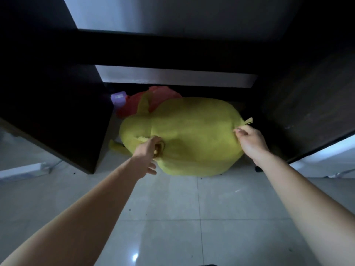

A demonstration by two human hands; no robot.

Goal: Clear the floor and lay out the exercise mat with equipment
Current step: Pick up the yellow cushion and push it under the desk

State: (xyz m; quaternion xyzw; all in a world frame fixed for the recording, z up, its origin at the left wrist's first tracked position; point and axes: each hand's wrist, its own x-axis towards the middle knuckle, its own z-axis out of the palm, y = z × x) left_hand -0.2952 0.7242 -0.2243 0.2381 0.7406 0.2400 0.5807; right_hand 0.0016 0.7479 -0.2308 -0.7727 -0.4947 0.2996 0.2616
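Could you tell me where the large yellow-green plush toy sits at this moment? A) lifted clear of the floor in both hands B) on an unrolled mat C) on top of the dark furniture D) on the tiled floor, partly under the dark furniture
D: the large yellow-green plush toy rests on the pale tiled floor, its far side under the dark furniture, with the left hand and the right hand gripping it.

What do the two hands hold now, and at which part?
Both grip the yellow plush toy: the left hand at a fold on its near left side, the right hand pinching fabric at its right edge.

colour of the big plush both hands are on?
Yellow-green plush, seen in the head view; left hand and right hand grip it.
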